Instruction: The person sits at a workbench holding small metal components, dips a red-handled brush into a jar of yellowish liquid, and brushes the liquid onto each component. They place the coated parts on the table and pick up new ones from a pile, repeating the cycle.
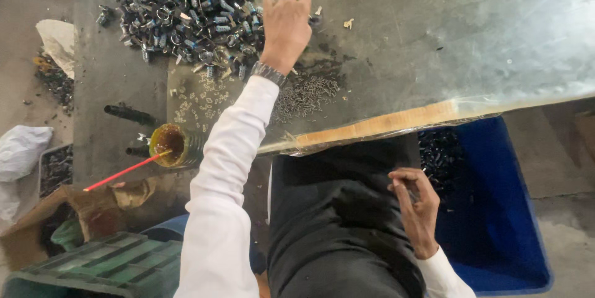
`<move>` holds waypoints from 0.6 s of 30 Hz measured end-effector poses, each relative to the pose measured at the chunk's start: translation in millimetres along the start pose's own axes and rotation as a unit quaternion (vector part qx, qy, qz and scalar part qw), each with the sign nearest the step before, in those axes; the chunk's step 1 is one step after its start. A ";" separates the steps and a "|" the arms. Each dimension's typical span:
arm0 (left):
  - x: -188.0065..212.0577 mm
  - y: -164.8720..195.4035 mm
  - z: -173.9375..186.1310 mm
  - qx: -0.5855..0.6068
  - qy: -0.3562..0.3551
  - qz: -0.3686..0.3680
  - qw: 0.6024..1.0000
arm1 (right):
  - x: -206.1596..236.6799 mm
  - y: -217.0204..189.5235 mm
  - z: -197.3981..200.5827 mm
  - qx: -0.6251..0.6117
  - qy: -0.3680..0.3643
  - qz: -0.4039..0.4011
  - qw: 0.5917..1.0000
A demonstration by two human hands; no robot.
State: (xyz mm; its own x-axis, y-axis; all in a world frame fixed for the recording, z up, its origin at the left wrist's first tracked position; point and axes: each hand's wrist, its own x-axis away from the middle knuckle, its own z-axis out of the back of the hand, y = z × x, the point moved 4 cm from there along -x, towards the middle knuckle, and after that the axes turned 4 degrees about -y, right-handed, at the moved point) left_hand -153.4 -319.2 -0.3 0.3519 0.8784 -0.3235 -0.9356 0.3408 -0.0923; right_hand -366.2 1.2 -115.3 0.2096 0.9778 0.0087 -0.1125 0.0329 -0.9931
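Head view shows a big pile of small metal clamps (186, 6) in the upper left of the frame, on a grey metal table (434, 37). The pile spreads wide from left to right. Its right edge lies just under and beside the left hand (286, 28), so this hand is much the nearer one.

That left hand reaches up the frame from a white sleeve (226, 186), with a wristwatch (268, 73) on the wrist. We see the back of the hand. The fingers curl down at the pile's edge, but I cannot tell if they pinch a clamp or just touch the heap.

Lower right, the right hand (418, 208) rests over the dark lap, well apart from the pile. Its fingers are bent close together, maybe around something tiny, too small to tell.

Below the left hand lies a patch of little dark screws (307, 93). At the left sits a small jar of brown goo (170, 144) with a red stick (121, 174) in it. A blue bin (496, 211) with dark parts stands under the table edge, lower right.
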 end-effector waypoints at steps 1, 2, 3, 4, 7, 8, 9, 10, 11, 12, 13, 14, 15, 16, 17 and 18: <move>0.1 -3.3 8.7 0.043 0.018 0.007 0.999 | 1.0 -6.2 -1.8 -0.012 -0.004 0.012 1.000; 4.0 -7.5 19.8 0.085 0.034 0.013 0.996 | 2.9 -13.5 -4.4 -0.025 -0.009 0.021 0.999; 12.9 -10.1 31.7 0.128 0.047 0.020 0.991 | 5.0 -21.7 -7.9 -0.039 -0.015 0.024 0.999; 27.5 -8.4 45.6 0.160 0.074 0.003 0.984 | 6.7 -31.6 -11.7 -0.054 -0.021 0.026 0.998; 92.6 6.6 85.8 0.276 0.109 -0.042 0.954 | 7.1 -72.6 -25.6 -0.072 -0.029 0.134 0.988; 115.9 16.3 95.0 0.327 0.093 -0.054 0.939 | 5.9 -85.4 -31.4 -0.075 -0.031 0.186 0.979; 138.1 30.0 102.0 0.349 0.059 -0.082 0.932 | 1.6 -91.7 -37.9 -0.052 -0.031 0.184 0.981; 157.8 44.5 107.2 0.371 0.024 -0.110 0.922 | -4.0 -94.6 -44.1 -0.029 -0.031 0.183 0.982; 173.3 56.5 108.9 0.401 -0.017 -0.122 0.908 | -7.2 -94.7 -49.4 -0.006 -0.032 0.182 0.983; 185.5 66.0 108.7 0.431 -0.056 -0.136 0.891 | -10.5 -90.4 -57.2 0.003 -0.089 0.169 0.982; 195.6 69.1 107.7 0.447 -0.067 -0.109 0.885 | -14.4 -82.0 -64.6 0.013 -0.144 0.156 0.977; 205.3 70.7 105.1 0.462 -0.080 -0.082 0.879 | -15.9 -70.3 -72.0 0.022 -0.199 0.143 0.969; 213.2 68.4 100.7 0.477 -0.092 -0.055 0.872 | -15.9 -52.0 -77.4 -0.022 -0.217 0.060 0.974; 220.6 61.4 94.1 0.523 -0.099 0.000 0.847 | -11.3 -32.7 -83.4 -0.066 -0.233 -0.025 0.970; 228.6 53.7 86.6 0.565 -0.104 0.055 0.817 | -4.7 -13.9 -88.0 -0.108 -0.246 -0.109 0.957; 235.7 46.3 77.6 0.605 -0.107 0.109 0.781 | 0.2 0.1 -88.2 -0.093 -0.238 -0.130 0.958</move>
State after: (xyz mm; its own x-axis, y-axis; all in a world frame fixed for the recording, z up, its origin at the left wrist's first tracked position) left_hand -111.5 -70.5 -7.8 0.3068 0.9513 -0.0298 -0.3061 0.1283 0.9433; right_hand -280.5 -16.9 -125.7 -0.2638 0.9268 0.2671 0.0675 0.2940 -0.9534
